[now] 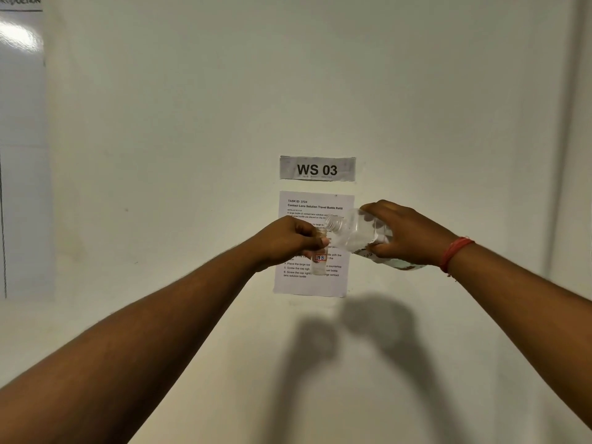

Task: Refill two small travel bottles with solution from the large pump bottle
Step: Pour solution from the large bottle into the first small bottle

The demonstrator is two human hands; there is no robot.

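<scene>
My left hand point(285, 240) grips a small clear travel bottle point(320, 259) upright in the air; a red-framed label reading "TB" shows on its side. My right hand point(407, 235) holds the large clear bottle point(355, 232) tilted sideways, its uncapped threaded mouth pointing left and sitting just above the small bottle's opening. Some clear liquid lies inside the large bottle. No stream between the two mouths is visible. A second travel bottle, caps and pump head are out of view.
Behind the hands a printed task sheet point(312, 283) and a "WS 03" sign point(317, 169) are stuck on a white wall. A glossy whiteboard sheet point(22, 155) hangs at the left. Shadows of both arms fall on the wall below.
</scene>
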